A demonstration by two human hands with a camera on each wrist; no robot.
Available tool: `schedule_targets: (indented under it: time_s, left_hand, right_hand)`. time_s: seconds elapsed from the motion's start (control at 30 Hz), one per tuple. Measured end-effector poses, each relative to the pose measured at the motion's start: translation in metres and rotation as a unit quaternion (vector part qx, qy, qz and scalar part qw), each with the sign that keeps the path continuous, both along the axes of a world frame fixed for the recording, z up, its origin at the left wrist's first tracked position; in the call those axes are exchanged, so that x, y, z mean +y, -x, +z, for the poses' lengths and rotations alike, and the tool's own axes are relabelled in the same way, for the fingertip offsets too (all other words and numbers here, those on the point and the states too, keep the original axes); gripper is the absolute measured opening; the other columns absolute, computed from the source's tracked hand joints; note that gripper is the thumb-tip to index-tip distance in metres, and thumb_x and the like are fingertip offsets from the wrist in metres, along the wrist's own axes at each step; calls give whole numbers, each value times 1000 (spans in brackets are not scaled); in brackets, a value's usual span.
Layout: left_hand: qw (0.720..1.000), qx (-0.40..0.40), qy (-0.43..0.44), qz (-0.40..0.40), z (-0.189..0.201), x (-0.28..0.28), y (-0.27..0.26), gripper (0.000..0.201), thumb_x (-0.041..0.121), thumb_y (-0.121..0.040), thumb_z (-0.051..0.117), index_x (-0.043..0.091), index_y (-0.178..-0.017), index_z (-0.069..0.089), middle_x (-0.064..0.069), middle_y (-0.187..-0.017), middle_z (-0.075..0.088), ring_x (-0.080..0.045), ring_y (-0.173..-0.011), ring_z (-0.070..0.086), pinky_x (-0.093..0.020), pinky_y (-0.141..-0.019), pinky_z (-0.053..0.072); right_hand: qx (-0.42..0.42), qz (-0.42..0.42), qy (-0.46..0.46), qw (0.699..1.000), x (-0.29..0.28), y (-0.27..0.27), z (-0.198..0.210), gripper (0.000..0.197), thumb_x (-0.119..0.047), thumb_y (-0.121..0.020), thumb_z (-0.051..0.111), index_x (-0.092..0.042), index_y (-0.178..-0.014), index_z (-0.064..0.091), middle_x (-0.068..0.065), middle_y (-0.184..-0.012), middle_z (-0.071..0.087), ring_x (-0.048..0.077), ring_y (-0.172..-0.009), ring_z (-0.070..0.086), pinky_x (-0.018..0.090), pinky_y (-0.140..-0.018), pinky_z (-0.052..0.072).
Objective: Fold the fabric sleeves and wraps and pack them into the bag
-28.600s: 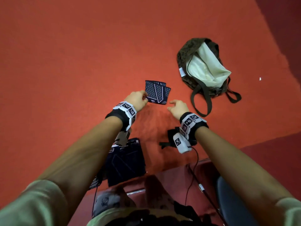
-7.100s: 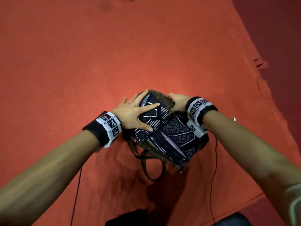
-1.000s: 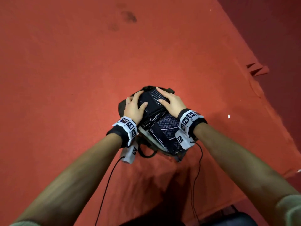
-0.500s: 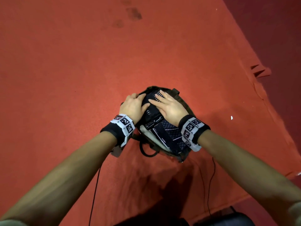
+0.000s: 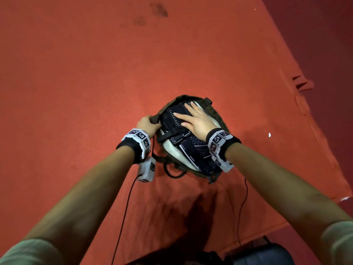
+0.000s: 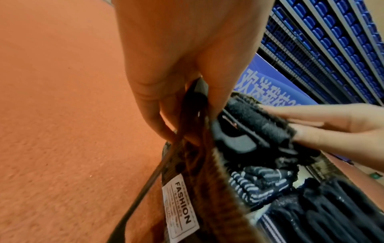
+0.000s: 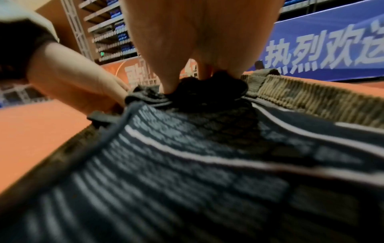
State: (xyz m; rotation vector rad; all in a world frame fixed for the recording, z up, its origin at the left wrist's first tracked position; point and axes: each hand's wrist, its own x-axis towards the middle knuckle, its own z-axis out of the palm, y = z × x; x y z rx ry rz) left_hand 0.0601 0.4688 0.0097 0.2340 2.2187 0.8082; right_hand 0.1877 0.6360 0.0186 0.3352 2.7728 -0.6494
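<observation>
A dark olive bag with a pale lining lies open on the red floor, stuffed with folded navy patterned sleeves and wraps. My right hand lies flat with straight fingers on the black wrap at the top of the pile, pressing it down. My left hand grips the bag's left rim; in the left wrist view its fingers pinch the brown rim and strap beside a white "FASHION" label. In the right wrist view the striped sleeve fabric fills the foreground.
Red carpet surrounds the bag on all sides. The bag's dark strap loops toward me on the floor. A darker red strip runs along the right. Cables hang from both wrist cameras. A blue banner and shelving stand far off.
My left hand slid off the pile to the bag's left rim and took hold of it. My right hand stayed flat on the black wrap, shifted slightly right.
</observation>
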Motion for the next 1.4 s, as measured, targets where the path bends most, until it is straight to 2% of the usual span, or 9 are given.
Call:
schedule_targets:
  time_s: [0.23,0.4,0.53,0.6,0.9,1.0,1.13,1.27,1.4]
  left_hand:
    - [999,31,26,-34,17,-4,0,32,17,-88,58,0,-115,55,-18,-109,62,-35,-99,59,-36,-79,46]
    - [998,-55,31,-25,13,-16,-18,36,23,-80,70,-5,-101,63,-18,-86,65,-29,-74,61,-40,-74,55]
    - [998,-42,40,-16,8,-20,-40,31,20,-85,60,-4,-104,63,-16,-86,62,-29,-78,59,-35,-72,47]
    - [999,-21,44,-13,9,-21,-46,31,20,-86,58,-4,-105,62,-19,-90,62,-31,-83,61,-37,-75,47]
    - [987,79,107,-89,50,-32,-41,16,12,-84,59,1,-73,56,-15,-78,60,-28,-73,56,-32,-64,40]
    - [985,112,107,-80,62,-35,-34,18,10,-83,56,-6,-87,64,-18,-84,68,-29,-73,60,-32,-63,43]
    - [986,137,78,-56,75,-27,-30,15,11,-83,53,0,-83,63,-13,-75,63,-24,-67,57,-29,-61,41]
    - [993,112,11,-20,81,-12,-33,18,15,-82,52,3,-81,65,-9,-65,62,-24,-67,59,-26,-57,43]
    - [990,23,-96,104,79,3,-31,22,20,-77,51,2,-68,61,-3,-46,56,-28,-51,62,-23,-51,48]
  right_hand:
    - [115,-270,78,953,26,-30,47,40,-14,-95,48,-17,-135,48,9,-138,46,21,-129,41,26,-108,28]
    - [-180,-338,28,923,45,-86,35,44,-28,-93,53,-6,-131,49,16,-128,57,31,-112,57,29,-87,44]
    - [-179,-419,111,883,33,-124,5,35,-30,-94,49,0,-89,64,25,-97,65,27,-68,63,32,-60,49]
    - [-156,-450,145,867,27,-136,-4,28,-21,-91,52,-10,-65,50,21,-82,58,25,-54,54,33,-49,46]
    - [-140,-414,90,895,21,-163,22,20,-14,-95,44,-15,-75,40,17,-103,62,38,-100,60,25,-65,50]
    - [-97,-438,138,883,25,-158,46,20,-14,-97,42,-14,-77,41,15,-89,66,39,-86,66,25,-66,57]
    - [-26,-398,112,910,30,-140,81,26,-19,-94,49,-18,-70,41,6,-69,60,10,-48,60,29,-54,48]
    - [33,-350,58,934,25,-127,100,22,-18,-90,53,-10,-69,49,9,-76,51,22,-71,45,29,-60,26]
    - [79,-396,148,903,28,-119,83,34,-15,-87,52,-17,-55,43,0,-57,43,17,-60,41,28,-60,32]
